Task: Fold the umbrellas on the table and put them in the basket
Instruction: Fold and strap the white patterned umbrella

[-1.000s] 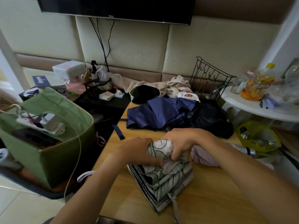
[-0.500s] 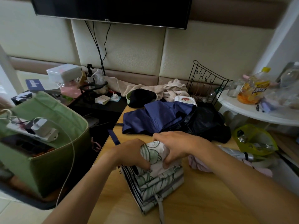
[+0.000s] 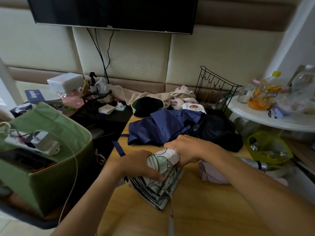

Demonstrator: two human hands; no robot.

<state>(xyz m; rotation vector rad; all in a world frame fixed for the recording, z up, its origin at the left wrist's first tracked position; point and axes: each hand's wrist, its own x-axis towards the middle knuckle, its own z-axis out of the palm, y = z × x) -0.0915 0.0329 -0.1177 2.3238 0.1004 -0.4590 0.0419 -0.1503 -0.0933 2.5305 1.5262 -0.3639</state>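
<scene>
A white umbrella with a green leaf print (image 3: 159, 183) lies on the wooden table (image 3: 204, 215), its canopy gathered in folds. My left hand (image 3: 136, 165) grips its left side, thumb across the fabric. My right hand (image 3: 187, 150) is curled around its far end. Behind them lie a navy blue umbrella (image 3: 162, 126) and a black umbrella (image 3: 219, 130), both loose. A pale pink umbrella (image 3: 213, 172) with a silver handle lies under my right forearm. The green fabric basket (image 3: 51, 176) stands left of the table.
A white power strip with a charger (image 3: 40, 143) lies across the basket's top, its cable hanging down. A black wire rack (image 3: 214, 87), a beige towel (image 3: 170, 97) and a black hat (image 3: 146, 106) sit at the back. A white round table (image 3: 272, 116) with bottles stands right.
Both hands kept hold of the leaf-print umbrella and rolled its fabric tighter, the far end lifting. The view shifted slightly right and down.
</scene>
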